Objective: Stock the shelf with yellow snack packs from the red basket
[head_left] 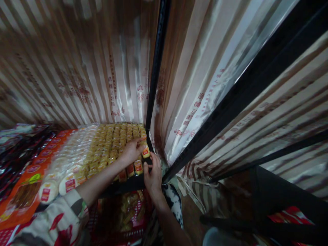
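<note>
Rows of small yellow wrapped snacks (110, 140) lie packed tightly on the shelf. At the right end of these rows, against the black post, my left hand (132, 151) reaches in with its fingers closed on a small yellow snack packet (146, 151) with a red label. Just below and to the right, my right hand (153, 176) has its thumb and fingertips apart beside that packet's lower end; whether they touch it I cannot tell. More yellow packets with red labels (138, 166) line the shelf's front edge under my left wrist.
Left of the yellow rows lie white round packets (69, 182), an orange pack (30, 184) and dark glossy packs (17, 157). Black posts (155, 65) and a slanting beam (220, 112) frame the corner. Pleated printed curtains (120, 85) hang behind. A red basket (93, 213) sits below the shelf.
</note>
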A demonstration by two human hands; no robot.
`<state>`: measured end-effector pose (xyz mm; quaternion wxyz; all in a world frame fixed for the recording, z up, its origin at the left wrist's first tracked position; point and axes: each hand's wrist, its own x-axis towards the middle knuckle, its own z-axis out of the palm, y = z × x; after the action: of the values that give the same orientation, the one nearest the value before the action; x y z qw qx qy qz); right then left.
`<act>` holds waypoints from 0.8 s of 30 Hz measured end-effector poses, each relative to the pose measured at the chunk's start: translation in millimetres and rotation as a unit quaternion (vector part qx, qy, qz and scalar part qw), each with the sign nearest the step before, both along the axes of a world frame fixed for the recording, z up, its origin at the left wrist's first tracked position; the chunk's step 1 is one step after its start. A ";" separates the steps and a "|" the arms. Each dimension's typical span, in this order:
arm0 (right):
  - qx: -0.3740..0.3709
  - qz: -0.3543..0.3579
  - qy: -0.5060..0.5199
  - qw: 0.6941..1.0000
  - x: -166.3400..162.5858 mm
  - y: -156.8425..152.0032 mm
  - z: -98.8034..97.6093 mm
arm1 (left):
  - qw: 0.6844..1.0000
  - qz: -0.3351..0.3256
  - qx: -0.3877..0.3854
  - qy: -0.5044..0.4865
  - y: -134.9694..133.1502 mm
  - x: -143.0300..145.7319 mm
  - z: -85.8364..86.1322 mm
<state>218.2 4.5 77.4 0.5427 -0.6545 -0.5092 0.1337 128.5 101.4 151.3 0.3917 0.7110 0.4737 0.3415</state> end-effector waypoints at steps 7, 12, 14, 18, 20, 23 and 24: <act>0.007 -0.020 -0.025 0.999 8.1 44.7 -28.6 | 0.985 -0.006 0.064 0.158 40.3 31.2 -11.8; -0.017 -0.023 -0.017 0.999 12.7 68.9 -42.2 | 0.950 -0.055 0.110 0.289 47.6 45.4 -17.6; -0.025 -0.028 -0.003 0.999 16.3 76.8 -46.4 | 0.944 -0.058 0.116 0.304 50.1 49.5 -20.4; -0.025 -0.007 0.031 0.999 24.9 91.9 -54.8 | 0.941 -0.058 0.130 0.308 56.7 55.9 -27.9; -0.025 0.011 0.047 0.999 27.8 98.6 -58.0 | 0.939 -0.055 0.142 0.309 60.3 57.5 -30.8; -0.029 0.021 0.061 0.998 28.7 105.7 -60.3 | 0.932 -0.053 0.164 0.320 65.4 57.7 -32.7; -0.030 0.020 0.062 0.997 28.2 107.2 -60.5 | 0.929 -0.053 0.171 0.325 67.0 57.5 -32.9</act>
<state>246.4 111.7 16.9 0.5505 -0.6507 -0.4832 0.2003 186.0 168.4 118.4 0.1062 0.8634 0.4712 0.1460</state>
